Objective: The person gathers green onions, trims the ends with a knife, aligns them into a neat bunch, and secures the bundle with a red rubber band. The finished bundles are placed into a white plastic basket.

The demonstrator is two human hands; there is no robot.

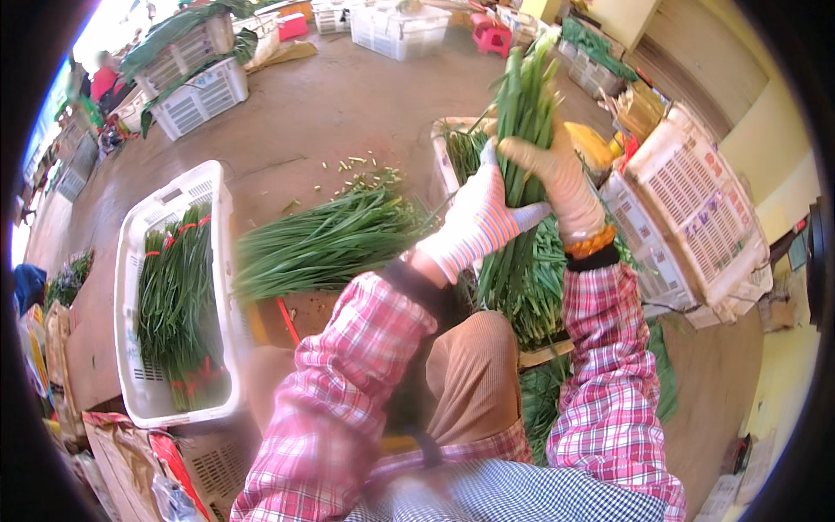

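Note:
Both my hands, in striped knit gloves, hold an upright bunch of long green leafy stalks [523, 130], which look like garlic chives. My left hand [476, 215] wraps the bunch from the left, lower down. Higher up, my right hand [554, 173] grips it from the right, its palm side looking yellowish. Pale cut ends point up and the leaves hang down. Below lie more loose chives [548, 274] in a white crate [443, 156], partly hidden by my arms. To the left, a loose heap of chives [326, 241] lies beside scattered cut stem ends [352, 163].
Left stands a white plastic crate [124, 313] with chive bundles [176, 293] tied in red. A red strip [287, 320] lies near my knee. Stacked crates [691, 215] stand at right, others [196, 98] at the back left. A person [106, 81] is far left. A pink stool [490, 36] stands behind.

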